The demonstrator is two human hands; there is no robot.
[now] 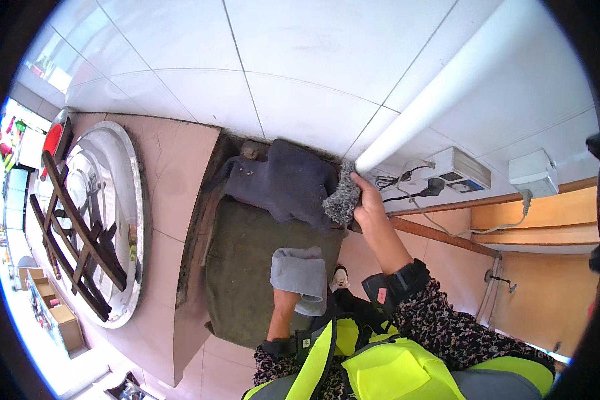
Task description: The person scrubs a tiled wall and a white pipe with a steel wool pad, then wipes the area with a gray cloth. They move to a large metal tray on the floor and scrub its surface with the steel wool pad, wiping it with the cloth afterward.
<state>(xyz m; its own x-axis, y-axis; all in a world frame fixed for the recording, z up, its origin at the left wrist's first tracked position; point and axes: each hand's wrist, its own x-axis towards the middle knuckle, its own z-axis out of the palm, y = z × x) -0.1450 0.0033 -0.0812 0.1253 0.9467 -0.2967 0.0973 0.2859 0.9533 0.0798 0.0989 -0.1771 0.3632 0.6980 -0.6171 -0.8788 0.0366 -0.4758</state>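
My right hand (368, 202) grips a speckled dark-grey fuzzy cloth (342, 200), which touches the lower visible end of a white pipe (430, 107). A folded light-grey cloth (298, 272) wraps over my left hand (284, 300), hiding its fingers; it is held low in front of my body. Below both hands lies an olive-green cloth cover (260, 280) over something boxy. At its wall end rests a crumpled dark blue-grey cloth (290, 182) with small crumbs on it.
On the pink-tiled counter (167, 200) sits a large round metal lid (130, 165) carrying a dark wooden rack (82, 240). A power strip (460, 172) and a wall socket (532, 172) with cords hang right of the pipe. A wooden rail (440, 235) runs beneath them.
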